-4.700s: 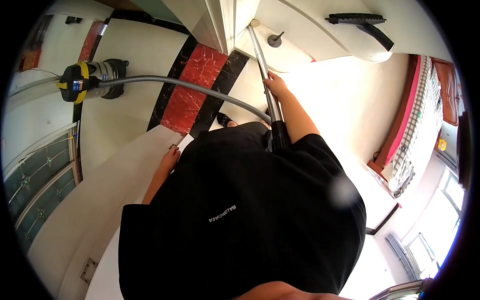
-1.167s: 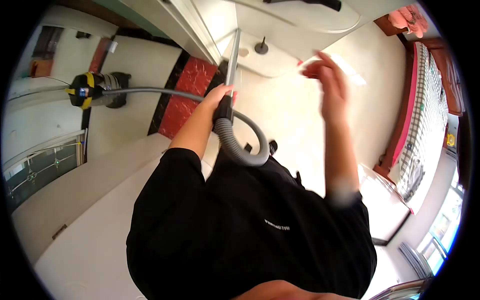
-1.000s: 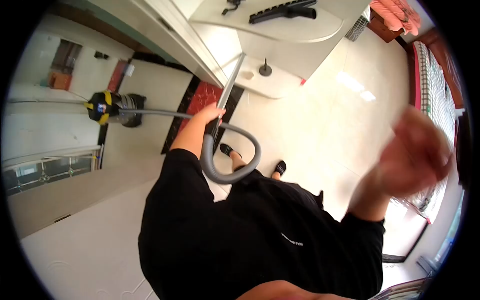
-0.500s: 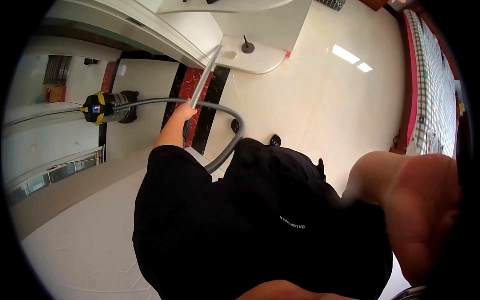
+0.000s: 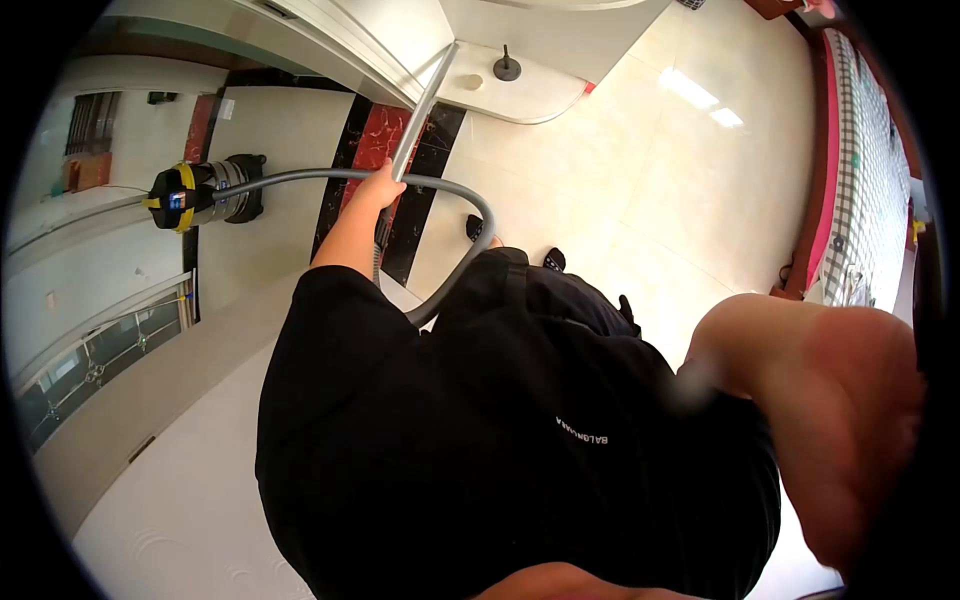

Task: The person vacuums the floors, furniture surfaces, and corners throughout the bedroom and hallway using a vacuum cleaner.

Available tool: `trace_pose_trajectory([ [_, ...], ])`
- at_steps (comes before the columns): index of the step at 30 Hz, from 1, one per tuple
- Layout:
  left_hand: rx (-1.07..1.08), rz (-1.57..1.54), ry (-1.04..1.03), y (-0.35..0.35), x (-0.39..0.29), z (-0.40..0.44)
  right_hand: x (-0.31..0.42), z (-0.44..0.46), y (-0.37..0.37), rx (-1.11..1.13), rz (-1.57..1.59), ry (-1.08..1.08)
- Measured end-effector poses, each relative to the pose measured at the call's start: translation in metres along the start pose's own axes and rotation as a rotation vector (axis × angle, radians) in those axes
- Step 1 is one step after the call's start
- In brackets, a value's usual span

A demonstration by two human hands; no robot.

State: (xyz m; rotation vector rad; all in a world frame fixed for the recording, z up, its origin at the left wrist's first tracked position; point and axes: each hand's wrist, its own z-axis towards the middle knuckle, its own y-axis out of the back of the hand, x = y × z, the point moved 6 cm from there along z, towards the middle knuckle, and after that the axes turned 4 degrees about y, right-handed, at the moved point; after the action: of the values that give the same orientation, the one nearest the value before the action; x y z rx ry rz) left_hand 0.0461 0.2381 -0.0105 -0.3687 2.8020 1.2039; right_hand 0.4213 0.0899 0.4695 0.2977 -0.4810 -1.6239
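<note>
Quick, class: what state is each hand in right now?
Left hand: closed around the metal tube.
Right: cannot be told; only the bent arm shows clearly.

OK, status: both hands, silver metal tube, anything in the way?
Left hand gripping silver metal tube. Right arm raised, hand state unclear. Flexible gray hose looping near black slippers, possible snag.

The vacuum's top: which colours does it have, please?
The top is black with yellow parts, seen best in the head view.
</note>
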Motion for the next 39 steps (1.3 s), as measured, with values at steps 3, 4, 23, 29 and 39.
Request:
trace_pose_trajectory([
  [3, 0.010, -0.106, -0.067, -0.005, 0.014, 0.041, -0.029, -0.015, -0.027, -0.139, -0.039, -0.134],
  [4, 0.037, -0.088, -0.045, -0.002, 0.016, 0.047, -0.038, -0.026, -0.038, -0.194, -0.050, -0.216],
  [23, 0.171, -0.232, -0.134, -0.038, 0.013, 0.006, -0.097, -0.236, -0.204, -0.332, 0.704, -1.729],
  [29, 0.070, -0.550, -0.110, -0.023, 0.036, 0.032, -0.111, -0.246, -0.199, -0.224, 0.708, -1.740],
  [39, 0.170, -0.939, 0.056, -0.023, 0.002, -0.009, -0.128, -0.259, -0.194, -0.108, 0.764, -1.803],
])
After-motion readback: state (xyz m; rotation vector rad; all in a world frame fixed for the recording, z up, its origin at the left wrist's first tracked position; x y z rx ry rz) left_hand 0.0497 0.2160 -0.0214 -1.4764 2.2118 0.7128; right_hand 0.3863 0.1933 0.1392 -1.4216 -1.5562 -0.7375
